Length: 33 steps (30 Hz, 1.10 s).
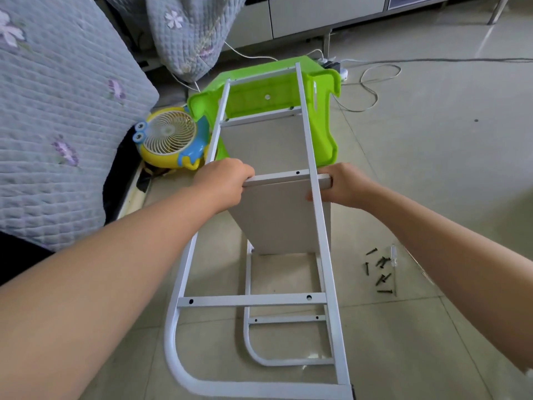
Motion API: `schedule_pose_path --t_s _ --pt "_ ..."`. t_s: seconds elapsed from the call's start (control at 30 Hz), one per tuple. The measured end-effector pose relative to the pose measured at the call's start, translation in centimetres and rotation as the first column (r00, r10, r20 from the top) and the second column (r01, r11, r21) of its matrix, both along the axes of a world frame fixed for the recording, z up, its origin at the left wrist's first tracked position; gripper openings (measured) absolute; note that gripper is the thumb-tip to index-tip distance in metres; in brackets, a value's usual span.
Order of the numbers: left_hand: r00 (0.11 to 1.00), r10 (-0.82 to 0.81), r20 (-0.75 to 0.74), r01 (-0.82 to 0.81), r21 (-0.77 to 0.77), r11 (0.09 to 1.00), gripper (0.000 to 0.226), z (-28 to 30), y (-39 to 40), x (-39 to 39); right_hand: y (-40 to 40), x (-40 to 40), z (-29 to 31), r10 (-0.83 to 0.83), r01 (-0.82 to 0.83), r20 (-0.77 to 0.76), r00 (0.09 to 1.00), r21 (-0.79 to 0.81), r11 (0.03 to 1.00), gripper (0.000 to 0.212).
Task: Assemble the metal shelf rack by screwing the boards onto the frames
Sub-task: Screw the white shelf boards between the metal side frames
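A white metal frame (314, 197) lies flat on top, its far end resting on a green plastic stool (323, 116). A second white frame (251, 336) lies on the floor beneath it. A pale grey board (277, 215) stands on edge between the two frames, under the upper frame's crossbar. My left hand (225, 183) grips the board's top left end. My right hand (343, 186) grips its top right end beside the frame's right rail. Another grey board (265, 145) stands farther away, under the far crossbar. Several dark screws (380, 269) lie on the floor at the right.
A quilted grey sofa cover (57, 111) fills the left side. A yellow and blue toy fan (170, 137) sits on the floor by the stool. White cables (372, 82) and a power strip lie beyond the stool. Pale floor tiles (432, 168) spread to the right.
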State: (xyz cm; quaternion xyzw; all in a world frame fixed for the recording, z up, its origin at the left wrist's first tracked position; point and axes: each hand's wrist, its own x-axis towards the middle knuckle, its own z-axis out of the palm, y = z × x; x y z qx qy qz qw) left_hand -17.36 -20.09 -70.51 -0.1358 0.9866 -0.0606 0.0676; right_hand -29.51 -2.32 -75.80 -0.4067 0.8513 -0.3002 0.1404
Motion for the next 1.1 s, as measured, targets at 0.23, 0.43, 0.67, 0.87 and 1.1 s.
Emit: schedule_pose_path --t_s 0.23,0.43,0.67,0.87,1.1 --pt "0.998 -0.046 0.032 0.046 -0.012 0.999 0.018 0.3 0.9 0.7 0.8 -0.2 -0.3 -0.032 -0.005 0.134 0.991 0.263 0.965 0.036" --pt "0.986 -0.116 0.121 0.124 -0.063 0.990 0.011 1.6 1.8 0.6 1.7 0.5 -0.3 -0.100 0.064 0.225 0.969 0.162 0.985 0.026" --pt "0.983 -0.147 0.113 0.158 -0.089 0.983 0.014 1.7 1.4 0.6 0.7 1.2 -0.1 -0.072 0.048 0.226 0.971 0.112 0.993 0.031" --pt "0.983 -0.155 0.097 0.159 -0.034 0.987 0.017 1.7 0.6 0.1 -0.1 1.2 0.1 -0.098 0.078 0.264 0.959 0.085 0.993 0.031" --pt "0.991 -0.110 0.081 0.112 -0.018 0.994 0.017 1.3 -0.2 -0.9 -0.9 1.0 -0.1 -0.108 0.100 0.270 0.957 0.044 0.994 0.033"
